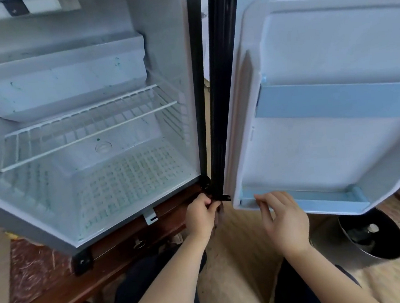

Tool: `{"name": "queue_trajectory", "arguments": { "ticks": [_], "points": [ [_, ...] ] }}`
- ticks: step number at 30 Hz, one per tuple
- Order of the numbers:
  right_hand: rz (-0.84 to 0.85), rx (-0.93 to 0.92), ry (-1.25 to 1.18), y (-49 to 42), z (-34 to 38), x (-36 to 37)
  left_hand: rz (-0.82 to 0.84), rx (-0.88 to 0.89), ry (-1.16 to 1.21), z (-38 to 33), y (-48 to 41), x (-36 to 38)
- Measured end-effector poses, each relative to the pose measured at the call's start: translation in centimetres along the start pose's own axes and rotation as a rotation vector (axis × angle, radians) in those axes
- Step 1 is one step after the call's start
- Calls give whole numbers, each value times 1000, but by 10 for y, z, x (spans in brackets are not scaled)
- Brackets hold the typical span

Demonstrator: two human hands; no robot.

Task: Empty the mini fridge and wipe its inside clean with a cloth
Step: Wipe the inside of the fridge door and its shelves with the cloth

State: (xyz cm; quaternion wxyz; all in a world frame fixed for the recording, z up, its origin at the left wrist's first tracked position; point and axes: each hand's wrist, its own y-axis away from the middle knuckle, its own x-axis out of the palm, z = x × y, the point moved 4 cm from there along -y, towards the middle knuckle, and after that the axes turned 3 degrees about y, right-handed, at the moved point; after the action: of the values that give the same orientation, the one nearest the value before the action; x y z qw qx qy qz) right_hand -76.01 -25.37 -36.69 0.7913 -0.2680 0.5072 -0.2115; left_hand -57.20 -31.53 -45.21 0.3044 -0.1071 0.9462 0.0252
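White mini fridge point(164, 59) upright, door point(317, 48) open rightward; left hand point(202, 216) grips hinge point(224, 198).

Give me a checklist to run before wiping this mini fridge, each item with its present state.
1. Mini fridge emptied: ok, nothing stored inside.
2. Door open: ok.
3. Wire shelf out: not ok, still in place.
4. Back wall clean: not ok, dark specks.
5. Cloth at hand: cannot tell; none plainly in view.
6. Hands free: left hand curled at bottom hinge, cannot tell; right hand touches lower door tray, ok.
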Motion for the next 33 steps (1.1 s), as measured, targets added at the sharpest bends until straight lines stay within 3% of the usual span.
{"name": "queue_trajectory", "arguments": {
  "ticks": [5,8,17,22,28,33],
  "points": [
    [11,22,2,5,0,5,-135,120,84,-21,3,-20],
    [9,16,2,5,0,4,-118,166,147,-26,4,-21],
    [-7,-16,-33,6,-3,8,-62,-37,166,-8,2,8],
    [30,-17,-34,5,-4,6,137,-109,25,2,7,4],
    [29,-12,-76,32,0,2,222,159,-34,-18,48,-27],
    [268,6,-232,93,9,9,247,312,6,-21,75,-36]
  ]
}}
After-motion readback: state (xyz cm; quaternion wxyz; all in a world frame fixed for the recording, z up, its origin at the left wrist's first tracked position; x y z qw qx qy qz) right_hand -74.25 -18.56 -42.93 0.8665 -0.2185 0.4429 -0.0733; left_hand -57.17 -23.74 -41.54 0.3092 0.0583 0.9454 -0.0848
